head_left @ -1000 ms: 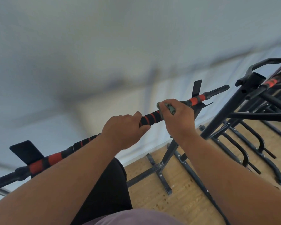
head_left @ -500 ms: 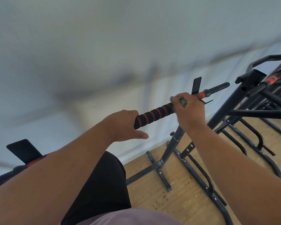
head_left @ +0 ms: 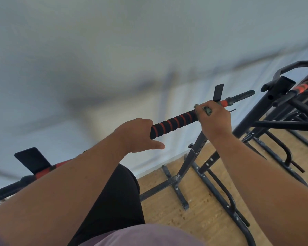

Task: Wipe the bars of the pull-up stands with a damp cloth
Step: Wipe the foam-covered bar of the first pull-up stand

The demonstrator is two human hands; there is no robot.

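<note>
The person stands at the nearest pull-up stand (head_left: pixel 188 162), both arms raised to its bar (head_left: pixel 174 122). The left hand (head_left: pixel 137 137) sits over the bar with its fingers curled round the far side and the thumb sticking out loose below, pointing toward the other hand; the bar's black foam grip with orange rings emerges just past those knuckles. The right hand (head_left: pixel 214 121) is wrapped round the bar further along, fingers closed tight, with a damp cloth (head_left: pixel 207 110) bunched inside the fist. Only a small greyish-green scrap of it pokes out between the thumb and the fingers, on top of the bar. Beyond that fist the bar carries on: a short orange band, then a dark ribbed end, with a flat black hook plate (head_left: pixel 218 92) rising just behind the knuckles. Behind the left forearm, the bar's other end runs low, past another black plate (head_left: pixel 31 159). More black stands (head_left: pixel 281 107) crowd beside the right arm, on a wooden floor (head_left: pixel 199 219).
</note>
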